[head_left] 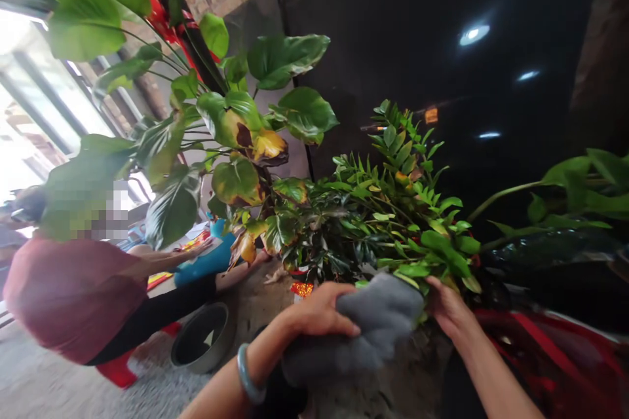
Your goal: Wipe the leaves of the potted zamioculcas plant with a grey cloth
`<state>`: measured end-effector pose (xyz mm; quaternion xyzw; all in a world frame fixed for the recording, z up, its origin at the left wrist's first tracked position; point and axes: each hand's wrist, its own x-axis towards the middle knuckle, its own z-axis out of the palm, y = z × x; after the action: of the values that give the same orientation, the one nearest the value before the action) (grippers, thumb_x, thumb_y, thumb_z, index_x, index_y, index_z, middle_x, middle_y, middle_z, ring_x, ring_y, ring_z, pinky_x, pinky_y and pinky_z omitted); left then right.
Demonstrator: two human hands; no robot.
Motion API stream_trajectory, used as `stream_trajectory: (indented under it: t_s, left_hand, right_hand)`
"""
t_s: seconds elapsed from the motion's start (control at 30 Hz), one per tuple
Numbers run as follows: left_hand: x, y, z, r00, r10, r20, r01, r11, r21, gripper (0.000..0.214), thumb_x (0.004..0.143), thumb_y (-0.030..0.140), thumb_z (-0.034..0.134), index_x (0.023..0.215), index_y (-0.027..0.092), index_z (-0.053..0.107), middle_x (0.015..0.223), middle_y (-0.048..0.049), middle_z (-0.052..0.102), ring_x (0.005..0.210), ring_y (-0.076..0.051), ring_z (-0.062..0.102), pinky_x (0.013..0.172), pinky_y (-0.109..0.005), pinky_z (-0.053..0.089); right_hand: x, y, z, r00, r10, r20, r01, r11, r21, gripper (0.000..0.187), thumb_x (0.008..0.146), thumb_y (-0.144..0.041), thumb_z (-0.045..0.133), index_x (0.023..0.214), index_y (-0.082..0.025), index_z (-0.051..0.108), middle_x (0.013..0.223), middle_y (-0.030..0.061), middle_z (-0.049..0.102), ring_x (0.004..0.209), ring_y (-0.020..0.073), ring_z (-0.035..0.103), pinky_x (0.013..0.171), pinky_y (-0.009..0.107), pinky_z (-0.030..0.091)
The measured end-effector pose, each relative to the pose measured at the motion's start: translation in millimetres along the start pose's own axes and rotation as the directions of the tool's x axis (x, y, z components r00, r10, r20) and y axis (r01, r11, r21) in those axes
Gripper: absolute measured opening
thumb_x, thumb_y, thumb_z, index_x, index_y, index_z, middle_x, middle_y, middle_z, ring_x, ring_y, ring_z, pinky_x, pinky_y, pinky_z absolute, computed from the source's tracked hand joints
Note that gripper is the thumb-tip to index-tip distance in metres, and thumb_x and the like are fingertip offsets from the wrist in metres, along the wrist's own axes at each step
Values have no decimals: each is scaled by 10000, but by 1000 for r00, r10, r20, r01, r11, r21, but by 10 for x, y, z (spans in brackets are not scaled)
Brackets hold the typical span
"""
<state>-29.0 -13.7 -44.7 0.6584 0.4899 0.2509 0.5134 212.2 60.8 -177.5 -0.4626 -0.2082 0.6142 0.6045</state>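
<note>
My left hand (pixel 318 311) grips a grey cloth (pixel 364 329), fingers curled over its top; a pale green bangle sits on that wrist. The cloth is pressed against the base of a bushy small-leaved plant (pixel 393 209). My right hand (pixel 446 306) reaches into the same plant's lower leaves at the right, fingers partly hidden among them and seemingly holding a leaf. Beside it to the left stands a taller plant (pixel 236 137) with large leaves, some yellow and brown.
A person in a red top (pixel 73 294) bends over at the left, arm stretched towards a blue object (pixel 209 262). A dark metal bowl (pixel 202 339) lies on the grey floor. A red ribbon (pixel 164 16) hangs by the brick wall. Red pot edge at lower right (pixel 540 340).
</note>
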Motion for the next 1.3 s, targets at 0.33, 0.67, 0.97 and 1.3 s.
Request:
stream_trajectory:
  t_s: [0.33, 0.67, 0.97, 1.3]
  left_hand:
    - [568, -11, 22, 944, -31, -327, 45, 998, 33, 271, 533, 162, 708, 801, 131, 673, 684, 14, 626, 669, -160, 545, 596, -243, 415]
    - [370, 205, -501, 868, 85, -489, -162, 980, -117, 437, 549, 319, 757, 946, 160, 668, 768, -2, 672, 696, -171, 590, 653, -272, 471]
    - [75, -145, -145, 976, -189, -110, 205, 965, 163, 412, 539, 235, 732, 943, 156, 719, 776, 1, 694, 738, -202, 613, 624, -263, 438]
    - [486, 403, -446, 884, 52, -465, -55, 998, 8, 399, 623, 241, 709, 1008, 140, 678, 846, -12, 699, 768, -171, 616, 693, -252, 480]
  right_hand:
    - [-112, -83, 160, 992, 89, -89, -72, 981, 178, 322, 427, -238, 776, 718, -205, 644, 559, -11, 684, 662, 279, 687, 611, 391, 545]
    - [-81, -120, 167, 997, -4, -76, 25, 961, 277, 343, 423, -183, 760, 723, -248, 608, 559, -68, 663, 684, 235, 681, 669, 368, 572]
    - [11, -3, 184, 995, 83, -53, -64, 954, 293, 277, 425, -198, 751, 665, -237, 619, 550, -53, 671, 698, 238, 689, 717, 386, 587]
    - [-2, 0, 141, 1000, -17, -16, 21, 959, 284, 325, 507, -206, 729, 824, -261, 681, 673, -55, 728, 685, 231, 699, 732, 410, 595]
